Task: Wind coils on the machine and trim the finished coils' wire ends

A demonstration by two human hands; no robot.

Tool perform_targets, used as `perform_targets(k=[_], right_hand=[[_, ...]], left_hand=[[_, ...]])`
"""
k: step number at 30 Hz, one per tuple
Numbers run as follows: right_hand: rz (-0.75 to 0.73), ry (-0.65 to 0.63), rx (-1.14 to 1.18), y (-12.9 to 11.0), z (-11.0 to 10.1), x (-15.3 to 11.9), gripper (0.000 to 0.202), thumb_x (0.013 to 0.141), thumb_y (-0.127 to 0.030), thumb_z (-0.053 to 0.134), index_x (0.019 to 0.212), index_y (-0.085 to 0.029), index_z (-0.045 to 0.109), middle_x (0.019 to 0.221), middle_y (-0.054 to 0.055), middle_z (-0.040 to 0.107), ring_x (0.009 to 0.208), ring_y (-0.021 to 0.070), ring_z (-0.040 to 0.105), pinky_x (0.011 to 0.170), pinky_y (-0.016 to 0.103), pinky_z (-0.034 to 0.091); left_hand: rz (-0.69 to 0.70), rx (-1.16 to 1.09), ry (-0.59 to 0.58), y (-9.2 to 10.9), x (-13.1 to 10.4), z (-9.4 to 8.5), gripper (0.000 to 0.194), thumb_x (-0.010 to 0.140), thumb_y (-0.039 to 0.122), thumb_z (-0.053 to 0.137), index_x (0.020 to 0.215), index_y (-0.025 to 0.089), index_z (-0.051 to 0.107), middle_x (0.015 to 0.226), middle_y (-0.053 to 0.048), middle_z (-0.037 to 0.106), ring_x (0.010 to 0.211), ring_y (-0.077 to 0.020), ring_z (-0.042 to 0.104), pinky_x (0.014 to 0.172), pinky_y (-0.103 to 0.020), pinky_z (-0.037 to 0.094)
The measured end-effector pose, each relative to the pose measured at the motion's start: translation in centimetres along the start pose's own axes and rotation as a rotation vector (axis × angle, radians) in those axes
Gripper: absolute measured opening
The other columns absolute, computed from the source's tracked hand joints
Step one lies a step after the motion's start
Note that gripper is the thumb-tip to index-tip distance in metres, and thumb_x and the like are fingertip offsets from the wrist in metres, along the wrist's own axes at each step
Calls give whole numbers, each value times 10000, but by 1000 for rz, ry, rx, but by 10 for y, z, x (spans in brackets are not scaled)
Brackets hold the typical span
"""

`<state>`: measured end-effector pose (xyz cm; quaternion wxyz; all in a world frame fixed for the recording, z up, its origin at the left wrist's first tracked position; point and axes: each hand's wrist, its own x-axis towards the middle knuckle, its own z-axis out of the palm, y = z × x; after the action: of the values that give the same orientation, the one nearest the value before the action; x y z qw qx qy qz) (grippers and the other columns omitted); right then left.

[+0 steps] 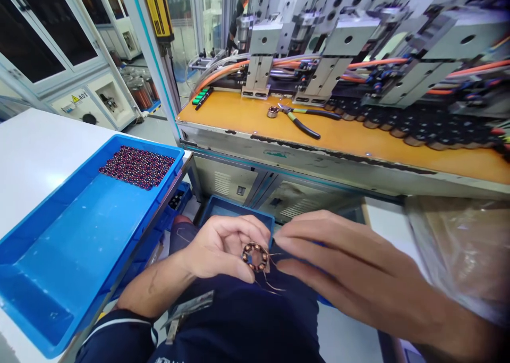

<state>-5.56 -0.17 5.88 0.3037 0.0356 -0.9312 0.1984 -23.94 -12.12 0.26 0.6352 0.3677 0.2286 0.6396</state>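
My left hand (pixel 227 246) is closed around a small ring-shaped stator (pixel 255 257) wound with copper coils, held by thumb and fingers above my lap. Thin loose copper wires (pixel 274 288) trail from its right side and below. Just to the right is my right hand (pixel 342 270), its fingers stretched out and slightly blurred. A small gap shows between its thumb and fingertips, close to the wire ends; whether it touches a wire I cannot tell.
At left, a blue tray (pixel 79 230) holds many small stators (pixel 137 166) at its far end. Black-handled cutting pliers (pixel 305 121) lie by a single stator (pixel 273 112) on the orange bench (pixel 223 113). Dark coiled parts (pixel 430 124) line the bench's right. Plastic wrapping (pixel 466 246) lies at right.
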Motion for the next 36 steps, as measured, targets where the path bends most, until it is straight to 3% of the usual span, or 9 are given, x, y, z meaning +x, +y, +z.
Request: perform_targets(k=[8, 12, 15, 18, 25, 28, 32, 36], right_hand=[[-13, -35, 93, -4, 8, 7, 209, 902, -169, 659, 1086, -266, 636, 928, 24, 718, 808, 156, 659, 742, 283, 535], [14, 13, 135, -4, 11, 8, 131, 926, -132, 618, 1026, -217, 621, 864, 20, 707, 756, 137, 639, 686, 274, 516], [-31, 43, 95, -3, 13, 9, 99, 936, -126, 600, 1005, -193, 622, 868, 33, 710, 764, 135, 647, 674, 272, 527], [-30, 70, 42, -2, 17, 8, 95, 950, -134, 566, 976, -187, 640, 867, 44, 707, 788, 138, 662, 678, 264, 550], [132, 203, 149, -8, 37, 7, 128, 893, -62, 541, 956, -167, 581, 800, 28, 642, 711, 97, 640, 616, 192, 531], [120, 229, 98, -8, 40, 7, 123, 880, -59, 532, 926, -168, 567, 779, 25, 628, 705, 94, 640, 613, 179, 522], [105, 217, 65, -7, 40, 6, 133, 883, -62, 528, 933, -180, 563, 775, 26, 637, 705, 107, 648, 610, 198, 528], [131, 233, -17, -9, 41, 5, 100, 900, -88, 544, 917, -181, 576, 775, 24, 648, 697, 108, 654, 612, 201, 530]], left_hand=[[-90, -48, 38, -2, -1, -1, 436, 493, 146, 931, 886, 155, 743, 927, -44, 636, 756, -113, 650, 693, -206, 533], [-85, -63, 38, -3, -1, -3, 386, 549, 144, 907, 903, 162, 753, 941, -41, 638, 764, -101, 648, 690, -193, 522], [-82, -44, 44, -2, -1, -4, 431, 511, 102, 916, 908, 177, 765, 954, -35, 639, 766, -103, 658, 686, -190, 528], [-13, 22, 56, -1, 1, -5, 473, 486, 67, 917, 920, 193, 778, 954, -31, 628, 766, -96, 647, 703, -194, 535], [260, 288, 36, -1, 1, -8, 502, 636, 20, 828, 1071, 259, 750, 1051, -39, 602, 875, -99, 633, 786, -213, 541], [218, 346, 82, 2, -3, -10, 639, 589, 48, 868, 1166, 253, 687, 1038, -35, 635, 861, -104, 639, 799, -222, 544], [3, 349, 88, 8, -9, -10, 350, 755, 161, 789, 1075, 148, 648, 807, -15, 666, 668, -66, 630, 670, -173, 532], [20, 289, 102, 5, -12, -8, 231, 867, 150, 669, 1086, 156, 597, 797, -17, 684, 654, -82, 676, 634, -185, 559]])
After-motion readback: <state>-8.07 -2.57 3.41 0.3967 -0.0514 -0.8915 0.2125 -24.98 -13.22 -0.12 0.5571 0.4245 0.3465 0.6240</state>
